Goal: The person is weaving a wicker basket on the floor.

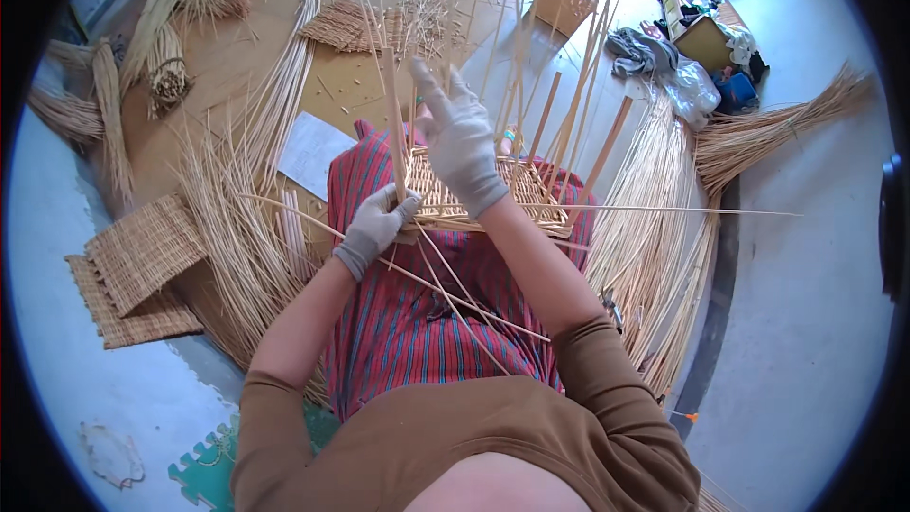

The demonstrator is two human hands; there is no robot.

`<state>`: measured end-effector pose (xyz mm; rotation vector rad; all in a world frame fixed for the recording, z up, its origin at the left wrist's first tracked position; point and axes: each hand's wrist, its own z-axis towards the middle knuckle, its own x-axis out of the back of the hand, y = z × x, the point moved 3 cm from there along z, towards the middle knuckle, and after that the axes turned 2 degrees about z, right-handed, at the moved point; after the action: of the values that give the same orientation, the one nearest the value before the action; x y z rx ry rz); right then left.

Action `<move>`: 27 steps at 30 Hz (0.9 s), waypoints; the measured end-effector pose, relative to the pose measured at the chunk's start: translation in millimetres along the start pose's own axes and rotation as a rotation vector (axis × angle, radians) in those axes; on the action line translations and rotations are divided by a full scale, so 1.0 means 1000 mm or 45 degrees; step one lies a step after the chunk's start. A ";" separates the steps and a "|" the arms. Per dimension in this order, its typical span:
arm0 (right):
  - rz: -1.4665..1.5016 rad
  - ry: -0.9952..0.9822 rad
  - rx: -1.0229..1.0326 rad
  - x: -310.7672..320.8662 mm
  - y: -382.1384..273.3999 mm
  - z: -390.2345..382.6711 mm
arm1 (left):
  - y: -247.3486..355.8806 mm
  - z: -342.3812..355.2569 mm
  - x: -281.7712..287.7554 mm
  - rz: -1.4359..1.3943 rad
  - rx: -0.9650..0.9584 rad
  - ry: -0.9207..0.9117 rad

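A partly woven wicker basket (517,185) rests across my lap on a red and blue striped cloth (408,322). Flat wooden stakes and thin pale canes stand up from its edges. In a white glove, my left hand (381,220) is closed at the basket's near left corner, by the foot of a wooden stake (393,114). My right hand (462,150), gloved too, is over the woven base with its fingers stretched away from me; its palm side is hidden. Loose cane ends (464,299) cross below the basket over the cloth.
Long bundles of cane lie to the left (223,237) and right (640,199). Woven mats (147,256) are stacked at left. Farther off are a small basket (567,2), a bundle of cane (782,128) and a pile of cloths and bags (692,38).
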<state>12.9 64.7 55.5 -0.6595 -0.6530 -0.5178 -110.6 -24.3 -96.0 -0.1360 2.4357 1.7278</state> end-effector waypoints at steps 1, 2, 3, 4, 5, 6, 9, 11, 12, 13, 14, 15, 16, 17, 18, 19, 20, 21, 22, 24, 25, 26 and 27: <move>0.152 0.155 -0.024 0.003 0.004 0.000 | -0.004 0.002 0.000 -0.010 0.006 0.002; 0.313 0.206 -0.166 0.010 0.006 -0.013 | -0.002 -0.005 0.004 -0.067 0.065 0.011; 0.466 0.247 -0.308 0.029 0.008 -0.036 | 0.000 -0.006 0.008 -0.030 0.013 0.051; 0.171 0.192 -0.258 0.049 0.030 -0.067 | 0.002 -0.005 0.008 0.012 -0.031 0.072; -0.123 0.136 -0.208 0.061 0.048 -0.100 | 0.008 -0.004 0.005 0.046 -0.041 0.105; -0.071 -0.007 -0.485 0.063 0.041 -0.129 | 0.008 -0.004 0.005 0.001 -0.013 0.103; -0.119 0.000 -0.179 0.046 0.008 -0.146 | 0.007 -0.001 0.005 -0.070 0.049 0.108; -0.206 -0.061 -0.066 0.016 -0.006 -0.121 | 0.007 -0.001 0.005 -0.129 0.050 0.107; -0.302 -0.186 -0.158 0.002 -0.004 -0.113 | 0.004 0.001 0.004 -0.128 0.053 0.101; -0.309 -0.062 -0.111 -0.008 0.004 -0.108 | 0.002 0.002 0.002 -0.130 0.062 0.074; -0.401 -0.222 -0.162 -0.014 0.006 -0.107 | -0.002 0.004 0.000 -0.138 0.068 0.060; -0.496 -0.380 -0.211 -0.018 0.009 -0.105 | -0.006 0.004 0.001 -0.152 0.091 0.033; -0.448 -0.434 -0.214 -0.021 0.013 -0.099 | -0.007 0.006 0.005 -0.155 0.105 0.007; -0.471 -0.515 -0.217 -0.025 0.013 -0.095 | -0.008 0.007 0.008 -0.157 0.128 -0.027; -0.496 -0.595 -0.221 -0.027 0.015 -0.092 | -0.009 0.009 0.008 -0.134 0.130 -0.049; -0.423 -0.596 -0.187 -0.024 0.017 -0.091 | -0.011 0.007 0.008 -0.140 0.132 -0.058; -0.295 -0.618 -0.187 -0.015 0.010 -0.090 | -0.012 0.005 0.015 -0.132 0.133 -0.099; -0.176 -0.639 -0.181 0.002 0.001 -0.092 | -0.010 0.006 0.017 -0.128 0.124 -0.142; -0.089 -0.581 -0.122 0.019 -0.005 -0.100 | -0.011 0.007 0.017 -0.123 0.096 -0.111; -0.110 -0.471 0.158 0.049 -0.003 -0.118 | -0.007 0.005 0.015 -0.169 0.099 -0.109; -0.053 -0.573 0.033 0.059 0.005 -0.124 | -0.006 0.004 0.013 -0.177 0.108 -0.077; -0.094 -0.577 -0.040 0.069 0.006 -0.116 | -0.006 0.003 0.011 -0.185 0.109 -0.075; -0.138 -0.576 -0.116 0.076 0.006 -0.107 | -0.005 0.004 0.010 -0.163 0.081 -0.035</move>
<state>109.5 -22.6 40.7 -0.8404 -1.1002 -0.5038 -119.1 -21.9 -103.3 -0.2531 2.4027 1.5872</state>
